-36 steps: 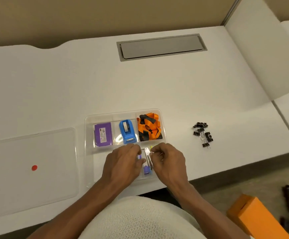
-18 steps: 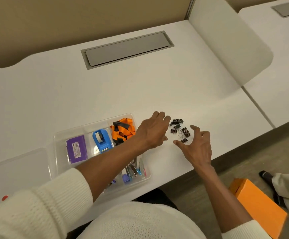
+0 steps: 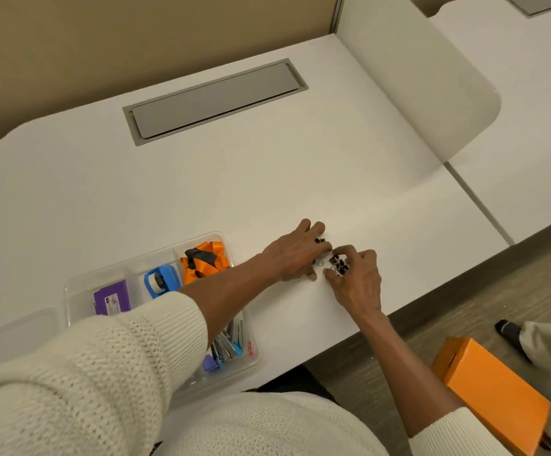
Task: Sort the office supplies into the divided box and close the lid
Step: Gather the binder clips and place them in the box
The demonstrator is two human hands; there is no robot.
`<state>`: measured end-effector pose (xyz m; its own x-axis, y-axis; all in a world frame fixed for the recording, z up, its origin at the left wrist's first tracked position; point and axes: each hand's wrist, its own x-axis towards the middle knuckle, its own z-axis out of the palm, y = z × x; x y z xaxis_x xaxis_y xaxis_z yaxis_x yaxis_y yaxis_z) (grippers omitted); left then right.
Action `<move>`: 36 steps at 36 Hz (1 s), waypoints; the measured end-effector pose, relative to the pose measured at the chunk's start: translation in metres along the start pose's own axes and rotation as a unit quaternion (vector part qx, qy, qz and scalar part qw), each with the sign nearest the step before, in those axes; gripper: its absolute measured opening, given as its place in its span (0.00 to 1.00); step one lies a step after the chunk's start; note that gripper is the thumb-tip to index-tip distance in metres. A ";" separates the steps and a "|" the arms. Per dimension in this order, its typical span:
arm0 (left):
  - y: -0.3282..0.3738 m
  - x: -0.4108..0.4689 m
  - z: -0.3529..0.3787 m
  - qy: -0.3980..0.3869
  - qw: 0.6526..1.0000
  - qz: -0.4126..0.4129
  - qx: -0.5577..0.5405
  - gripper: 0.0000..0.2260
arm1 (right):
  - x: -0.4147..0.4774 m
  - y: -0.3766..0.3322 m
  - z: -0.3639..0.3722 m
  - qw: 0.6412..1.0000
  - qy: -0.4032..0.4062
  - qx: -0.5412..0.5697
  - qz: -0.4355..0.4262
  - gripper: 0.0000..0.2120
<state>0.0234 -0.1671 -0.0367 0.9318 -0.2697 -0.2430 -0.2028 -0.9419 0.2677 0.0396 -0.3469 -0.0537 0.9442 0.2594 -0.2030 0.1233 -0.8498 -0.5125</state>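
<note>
The clear divided box (image 3: 80, 284) lies on the white desk at the lower left. It holds a purple box (image 3: 112, 297), a blue tape dispenser (image 3: 161, 280), an orange and black lanyard (image 3: 205, 260) and several small staplers (image 3: 231, 345). To its right, the pile of black binder clips (image 3: 338, 265) sits between my two hands. My left hand (image 3: 295, 253) reaches across the box and covers part of the pile, fingers curled on clips. My right hand (image 3: 358, 278) closes its fingers on the clips from the right. The clear lid (image 3: 7, 330) lies left of the box.
A grey cable hatch (image 3: 215, 100) is set into the desk at the back. A white divider panel (image 3: 425, 80) rises at the right. An orange box (image 3: 494, 393) stands on the floor below the desk edge, near another person's foot (image 3: 511, 330).
Both hands left the stapler compartment, moved right to the binder clips and have closed in around the pile. The view has swung to the right.
</note>
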 end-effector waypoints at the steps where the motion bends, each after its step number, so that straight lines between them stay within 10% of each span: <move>1: 0.001 -0.001 0.001 0.009 1.000 0.002 -0.005 0.19 | 0.001 0.001 0.000 1.000 -0.002 0.012 0.003 0.20; 16: 0.011 -0.008 0.007 0.094 0.985 -0.086 -0.115 0.10 | 0.009 -0.007 -0.006 0.994 -0.033 0.102 0.037 0.18; 25: -0.004 -0.029 -0.017 0.170 0.880 -0.185 -0.402 0.03 | 0.008 -0.019 -0.019 0.971 -0.050 0.217 0.092 0.18; 36: -0.024 -0.156 -0.063 0.299 0.797 -0.247 -0.463 0.03 | -0.023 -0.108 -0.024 0.958 -0.117 0.262 -0.021 0.18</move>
<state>-0.0984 -0.0900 0.0541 0.8618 0.4930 -0.1190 0.2855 -0.2776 0.9173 0.0122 -0.2723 0.0266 0.8403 0.4359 -0.3224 -0.0676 -0.5059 -0.8600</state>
